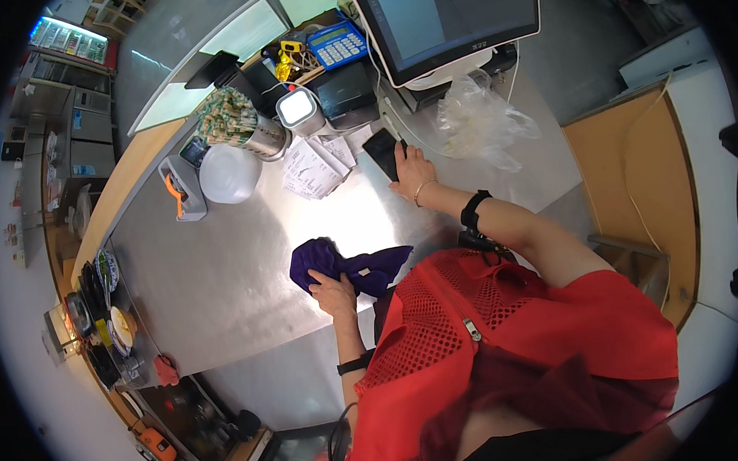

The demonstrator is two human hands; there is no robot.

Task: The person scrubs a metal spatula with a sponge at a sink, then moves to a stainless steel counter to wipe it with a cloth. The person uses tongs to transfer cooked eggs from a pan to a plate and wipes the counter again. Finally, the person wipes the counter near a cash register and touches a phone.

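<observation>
My left hand (pixel 335 296) rests on a bunched purple cloth (pixel 320 258), its fingers spread into the folds. A loose end of the cloth trails towards my red vest (pixel 436 308). My right hand (pixel 415 170) grips the near edge of a dark smartphone (pixel 380 153), which lies on or just above the metal counter (pixel 222 288); the gap is too small to judge. Beside the phone is a pile of printed paper slips (pixel 316 170). A strong reflection shines on the counter between my hands.
Behind the slips stand a white speaker-like box (pixel 298 108) and a metal holder of paper-wrapped sticks (pixel 238 121). A monitor (pixel 452 19), a blue calculator (pixel 338 44) and clear plastic bags (pixel 482 121) sit at the back. A grey dispenser (pixel 182 189) and stacked white bowls (pixel 231 173) occupy the left.
</observation>
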